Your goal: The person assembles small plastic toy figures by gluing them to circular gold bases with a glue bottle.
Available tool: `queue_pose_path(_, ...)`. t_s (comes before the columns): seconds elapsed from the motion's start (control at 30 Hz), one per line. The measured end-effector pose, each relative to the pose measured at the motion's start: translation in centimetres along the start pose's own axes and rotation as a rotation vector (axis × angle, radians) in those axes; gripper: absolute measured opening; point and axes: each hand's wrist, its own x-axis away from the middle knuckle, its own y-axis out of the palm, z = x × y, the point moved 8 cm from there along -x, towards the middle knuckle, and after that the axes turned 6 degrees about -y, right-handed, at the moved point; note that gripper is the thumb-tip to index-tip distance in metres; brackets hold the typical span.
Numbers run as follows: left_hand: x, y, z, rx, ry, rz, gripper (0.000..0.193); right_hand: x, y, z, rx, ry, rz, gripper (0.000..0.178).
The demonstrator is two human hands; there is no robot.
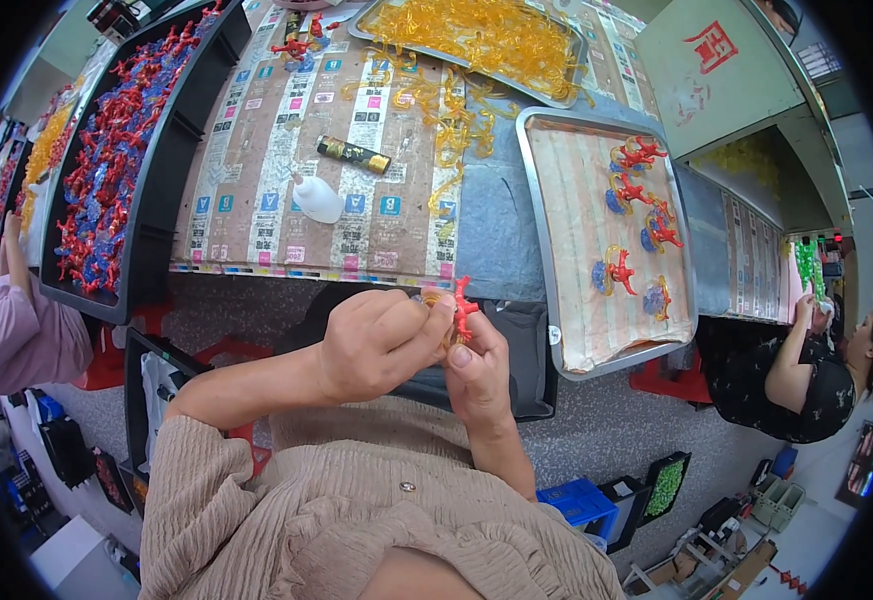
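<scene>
In front of my chest, just off the table's near edge, my two hands meet over a small red plastic figure [465,312] with branching limbs. My right hand [482,375] grips it from below between thumb and fingers. My left hand [382,340] is closed in a pinch against the figure's left side, where a bit of translucent yellow plastic [431,297] shows at the fingertips. Most of that yellow piece is hidden. To the right, a metal tray [597,350] lined with striped paper carries several red figures [621,272] joined to blue and yellow translucent parts.
A white squeeze bottle [318,200] and a black-and-gold tube [354,155] lie on the table. Another tray [582,75] at the back overflows with yellow pieces. A long black bin [172,150] of red and blue parts stands left. People sit at both sides.
</scene>
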Motion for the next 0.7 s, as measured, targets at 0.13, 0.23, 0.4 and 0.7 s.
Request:
queue_pose_path(0.13,-0.07,-0.05,0.08,0.008,0.001,0.000,0.044,0.08,0.02,-0.04,0.003,0.004,0.006,0.070)
queue_pose_path(0.23,0.07,-0.03,0.04,0.007,0.001,0.004,0.044,0.03,0.01,0.07,-0.002,0.006,0.001,0.071)
queue_pose_path(0.4,0.01,-0.01,0.04,0.019,0.000,0.000,0.044,0.00,0.15,-0.14,-0.011,0.002,-0.005,0.070)
queue_pose_path(0.7,-0.07,0.06,0.05,0.018,-0.007,-0.006,0.044,0.00,-0.01,-0.05,0.006,0.006,-0.002,0.071)
